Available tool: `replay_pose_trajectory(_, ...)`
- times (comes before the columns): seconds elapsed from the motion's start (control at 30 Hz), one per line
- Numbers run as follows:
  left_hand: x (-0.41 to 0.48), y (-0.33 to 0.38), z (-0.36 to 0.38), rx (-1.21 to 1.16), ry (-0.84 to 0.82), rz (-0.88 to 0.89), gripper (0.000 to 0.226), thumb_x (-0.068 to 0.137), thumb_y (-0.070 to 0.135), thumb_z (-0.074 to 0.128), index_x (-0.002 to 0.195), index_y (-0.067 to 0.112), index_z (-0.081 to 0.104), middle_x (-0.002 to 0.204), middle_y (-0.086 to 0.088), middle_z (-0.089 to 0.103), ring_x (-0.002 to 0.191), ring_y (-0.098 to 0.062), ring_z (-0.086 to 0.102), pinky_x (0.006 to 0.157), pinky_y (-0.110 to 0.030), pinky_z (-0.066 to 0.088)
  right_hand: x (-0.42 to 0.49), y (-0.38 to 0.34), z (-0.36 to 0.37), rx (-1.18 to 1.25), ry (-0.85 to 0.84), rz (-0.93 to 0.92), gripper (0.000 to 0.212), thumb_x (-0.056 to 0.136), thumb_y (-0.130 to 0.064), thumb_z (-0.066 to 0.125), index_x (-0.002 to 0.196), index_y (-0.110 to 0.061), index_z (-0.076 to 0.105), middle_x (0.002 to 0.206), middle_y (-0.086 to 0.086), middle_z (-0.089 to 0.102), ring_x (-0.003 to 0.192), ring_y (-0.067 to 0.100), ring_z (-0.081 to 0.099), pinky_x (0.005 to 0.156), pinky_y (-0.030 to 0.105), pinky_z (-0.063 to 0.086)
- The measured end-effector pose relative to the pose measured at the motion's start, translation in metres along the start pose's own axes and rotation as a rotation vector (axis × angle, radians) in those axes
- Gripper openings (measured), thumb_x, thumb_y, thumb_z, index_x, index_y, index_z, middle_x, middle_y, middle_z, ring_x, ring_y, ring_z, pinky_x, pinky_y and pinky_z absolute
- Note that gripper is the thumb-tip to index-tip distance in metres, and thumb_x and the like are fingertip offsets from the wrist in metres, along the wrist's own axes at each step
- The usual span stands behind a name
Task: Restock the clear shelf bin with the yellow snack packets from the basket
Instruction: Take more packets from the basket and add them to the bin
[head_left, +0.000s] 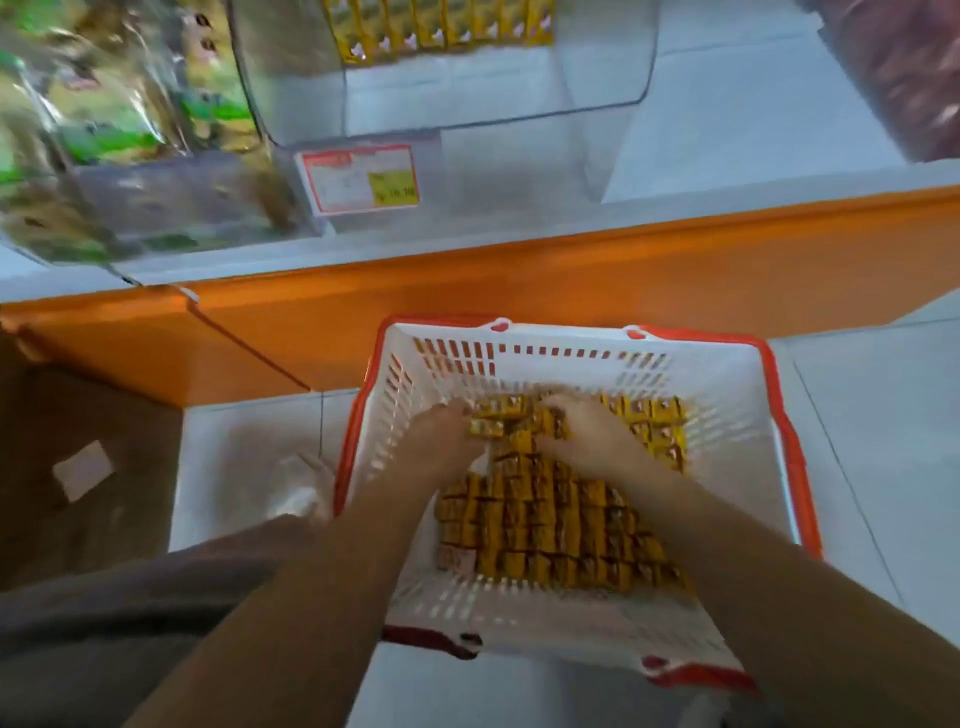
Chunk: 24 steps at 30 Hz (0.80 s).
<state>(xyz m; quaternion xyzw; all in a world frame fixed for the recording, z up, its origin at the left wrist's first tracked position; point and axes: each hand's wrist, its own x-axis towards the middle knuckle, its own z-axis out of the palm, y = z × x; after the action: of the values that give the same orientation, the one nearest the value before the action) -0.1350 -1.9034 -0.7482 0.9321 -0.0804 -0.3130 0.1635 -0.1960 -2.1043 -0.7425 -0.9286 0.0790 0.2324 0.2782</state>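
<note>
- The basket (727, 384), white with a red rim, sat on the pale floor right in front of the orange shelf edge (519, 275).
- The yellow snack packets (550, 535) were packed in rows across its bottom, more toward the right side.
- The left hand (447, 431) was down in the basket at the far end of the pile, fingers curled round a few packets.
- The right hand (587, 436) was just beside it, palm down on the pile with fingers bent into the packets. It was too blurry to tell whether it actually had hold of anything.
- The clear shelf bin (597, 78) was up on the shelf, well away from the hands, with a single row of yellow packets at its far end.
- A price tag (361, 179) hung on the bin's near-left front.
- Green bagged goods (104, 104) were on the left, and a brown cardboard box (78, 467) sat on the floor left of the basket.
</note>
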Motion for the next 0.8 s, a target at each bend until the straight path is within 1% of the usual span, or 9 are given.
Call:
replay_pose_trajectory(0.07, 0.025, -0.011, 0.015, -0.005, 0.039, -0.003, 0.052, 0.087, 0.028, 0.071, 0.136, 0.022, 0.056, 0.132, -0.009, 0.063, 0.118, -0.031, 0.059, 0.095, -0.039, 0.049, 0.012, 0.004, 0.024, -0.005, 0.069, 0.044, 0.061, 0.087, -0.049, 0.069, 0.139, -0.023, 0.052, 0.145, 0.004, 0.047, 0.135, 0.025, 0.042, 0.106, 0.039, 0.041)
replay_pose_trajectory(0.2, 0.064, -0.025, 0.047, 0.056, -0.013, 0.04, 0.062, 0.085, 0.018, 0.073, 0.143, 0.019, 0.051, 0.135, -0.012, 0.058, 0.121, -0.034, 0.056, 0.097, -0.047, 0.051, 0.026, 0.012, 0.06, -0.152, 0.2, 0.098, 0.057, 0.076, -0.073, 0.061, 0.116, -0.032, 0.06, 0.121, 0.0, 0.053, 0.12, 0.023, 0.048, 0.092, 0.038, 0.051)
replay_pose_trajectory(0.27, 0.074, -0.028, 0.06, 0.073, -0.011, 0.05, 0.066, 0.083, 0.02, 0.075, 0.143, 0.017, 0.048, 0.133, -0.013, 0.058, 0.121, -0.036, 0.055, 0.097, -0.048, 0.051, 0.03, 0.015, 0.071, -0.212, 0.275, 0.126, 0.06, 0.077, -0.076, 0.057, 0.116, -0.031, 0.059, 0.116, 0.003, 0.054, 0.113, 0.024, 0.051, 0.087, 0.037, 0.052)
replay_pose_trajectory(0.33, 0.081, -0.028, 0.068, 0.079, 0.035, 0.058, 0.068, 0.08, 0.026, 0.079, 0.14, 0.016, 0.047, 0.132, -0.013, 0.059, 0.121, -0.037, 0.054, 0.097, -0.049, 0.05, 0.033, 0.015, 0.078, -0.233, 0.298, 0.14, 0.062, 0.082, -0.073, 0.055, 0.124, -0.028, 0.057, 0.12, 0.007, 0.054, 0.113, 0.027, 0.051, 0.09, 0.039, 0.05)
replay_pose_trajectory(0.5, 0.085, -0.032, 0.066, -0.006, -0.039, 0.034, 0.056, 0.089, 0.036, 0.075, 0.137, 0.015, 0.055, 0.124, -0.015, 0.062, 0.111, -0.035, 0.061, 0.09, -0.042, 0.053, 0.044, 0.021, 0.065, -0.107, 0.121, 0.13, 0.062, 0.087, -0.067, 0.056, 0.138, -0.031, 0.05, 0.133, 0.008, 0.051, 0.129, 0.031, 0.044, 0.104, 0.046, 0.044)
replay_pose_trajectory(0.6, 0.074, -0.036, 0.06, -0.217, -0.114, 0.02, 0.044, 0.094, 0.023, 0.071, 0.135, 0.01, 0.061, 0.126, -0.018, 0.063, 0.11, -0.034, 0.062, 0.08, -0.031, 0.047, 0.046, 0.035, 0.048, -0.054, -0.03, 0.067, 0.064, 0.09, -0.051, 0.063, 0.146, -0.032, 0.042, 0.135, 0.006, 0.051, 0.128, 0.031, 0.046, 0.106, 0.047, 0.044)
replay_pose_trajectory(0.67, 0.064, -0.032, 0.058, -0.376, -0.176, 0.008, 0.047, 0.097, 0.019, 0.068, 0.142, 0.011, 0.055, 0.135, -0.014, 0.06, 0.115, -0.032, 0.061, 0.084, -0.033, 0.051, 0.049, 0.036, 0.042, -0.114, -0.075, 0.055, 0.064, 0.088, -0.049, 0.067, 0.145, -0.035, 0.043, 0.132, 0.006, 0.053, 0.124, 0.03, 0.049, 0.103, 0.046, 0.046)
replay_pose_trajectory(0.73, 0.057, -0.024, 0.06, -0.448, -0.231, 0.026, 0.049, 0.096, 0.019, 0.068, 0.143, 0.015, 0.053, 0.137, -0.01, 0.058, 0.112, -0.025, 0.06, 0.08, -0.031, 0.051, 0.052, 0.032, 0.041, -0.186, -0.097, 0.036, 0.062, 0.086, -0.051, 0.067, 0.143, -0.036, 0.047, 0.121, 0.004, 0.059, 0.115, 0.027, 0.053, 0.101, 0.045, 0.046)
replay_pose_trajectory(0.8, 0.054, -0.019, 0.061, -0.503, -0.269, 0.028, 0.055, 0.093, 0.024, 0.072, 0.143, 0.019, 0.05, 0.132, -0.004, 0.058, 0.105, -0.018, 0.059, 0.073, -0.026, 0.046, 0.054, 0.027, 0.043, -0.232, -0.113, 0.006, 0.064, 0.084, -0.053, 0.066, 0.143, -0.033, 0.049, 0.092, -0.006, 0.062, 0.095, 0.022, 0.055, 0.101, 0.042, 0.043)
